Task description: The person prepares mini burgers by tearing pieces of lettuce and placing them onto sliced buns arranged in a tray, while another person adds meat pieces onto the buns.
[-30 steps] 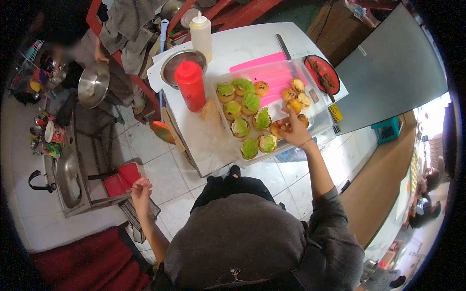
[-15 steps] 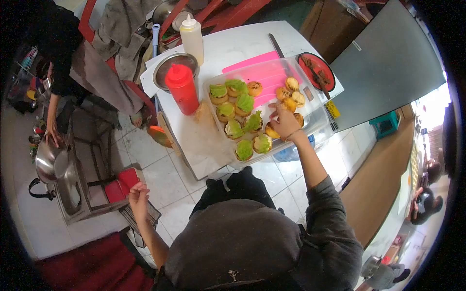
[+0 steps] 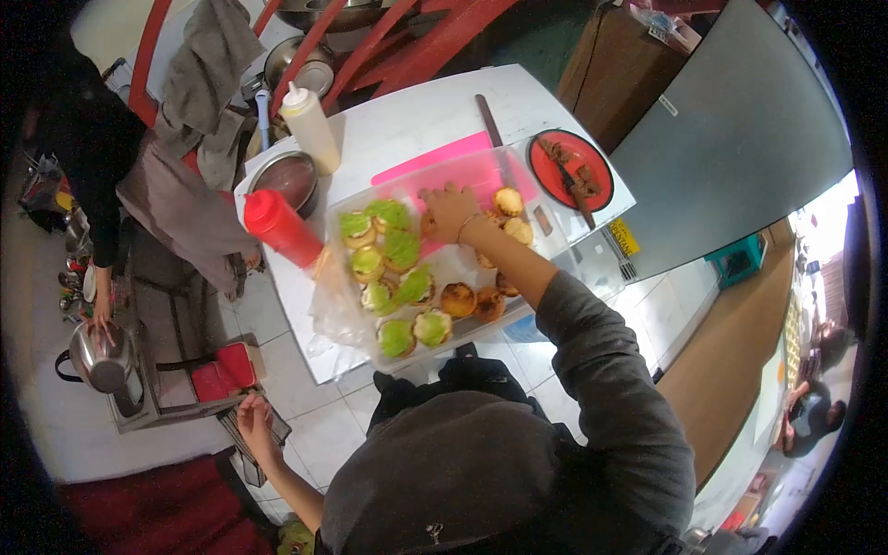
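Note:
A clear plastic container [image 3: 370, 355] holds several small buns, a group of them topped with green lettuce [image 3: 400, 250]. My right hand [image 3: 450, 215] reaches down into it beside the lettuce-topped buns, with its fingers bent downward. Whatever lies under those fingers is hidden by the hand. Plain browned buns [image 3: 459, 299] sit nearer to me, and paler ones [image 3: 509, 201] are on the right side. Away from the table, my left hand [image 3: 256, 421] hangs in the air with loosely curled fingers apart and nothing visible in it.
Left of the container stand a red squeeze bottle [image 3: 279, 228], a pale sauce bottle [image 3: 311, 128] and a metal bowl [image 3: 285, 180]. A red plate [image 3: 597, 166] with brown food lies at right. Another person's hand [image 3: 104, 331] touches a metal bowl [image 3: 100, 363] at far left.
My right hand has moved from the plain buns on the right to the container's middle, by the lettuce-topped ones. The view has shifted; the co-worker's bowl is tilted differently.

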`<state>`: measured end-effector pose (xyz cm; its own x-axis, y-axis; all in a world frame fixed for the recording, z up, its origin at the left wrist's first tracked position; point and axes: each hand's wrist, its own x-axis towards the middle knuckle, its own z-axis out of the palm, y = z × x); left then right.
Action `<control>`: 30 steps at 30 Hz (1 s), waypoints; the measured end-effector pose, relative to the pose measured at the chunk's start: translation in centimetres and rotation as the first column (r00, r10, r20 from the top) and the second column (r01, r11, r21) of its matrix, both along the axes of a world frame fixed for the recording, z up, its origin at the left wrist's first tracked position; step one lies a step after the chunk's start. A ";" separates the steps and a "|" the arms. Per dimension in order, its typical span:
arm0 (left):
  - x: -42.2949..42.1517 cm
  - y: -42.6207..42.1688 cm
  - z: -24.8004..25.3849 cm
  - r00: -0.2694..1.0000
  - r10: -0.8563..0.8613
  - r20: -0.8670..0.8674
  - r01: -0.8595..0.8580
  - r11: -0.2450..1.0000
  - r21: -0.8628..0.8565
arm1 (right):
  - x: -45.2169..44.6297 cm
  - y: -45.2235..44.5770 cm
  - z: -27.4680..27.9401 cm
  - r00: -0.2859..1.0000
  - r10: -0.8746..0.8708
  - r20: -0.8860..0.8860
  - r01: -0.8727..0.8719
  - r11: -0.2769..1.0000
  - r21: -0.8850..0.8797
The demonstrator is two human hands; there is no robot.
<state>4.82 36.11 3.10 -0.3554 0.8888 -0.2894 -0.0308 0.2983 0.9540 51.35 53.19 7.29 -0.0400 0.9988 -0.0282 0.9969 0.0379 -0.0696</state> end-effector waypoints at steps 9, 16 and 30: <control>9.0 -5.4 0.2 0.990 0.137 -0.019 -0.138 0.988 -0.062 | 17.0 -5.3 7.1 0.888 0.228 -0.399 -0.142 0.962 0.233; 12.7 -9.9 -0.1 0.961 0.262 -0.091 -0.274 0.947 -0.167 | 32.3 -11.2 3.6 0.837 -0.488 -0.248 0.456 0.872 -0.176; 15.3 -7.9 1.2 0.978 0.188 -0.091 -0.199 0.970 -0.141 | 26.1 -10.9 -1.5 0.769 -0.456 -0.448 0.525 0.851 0.036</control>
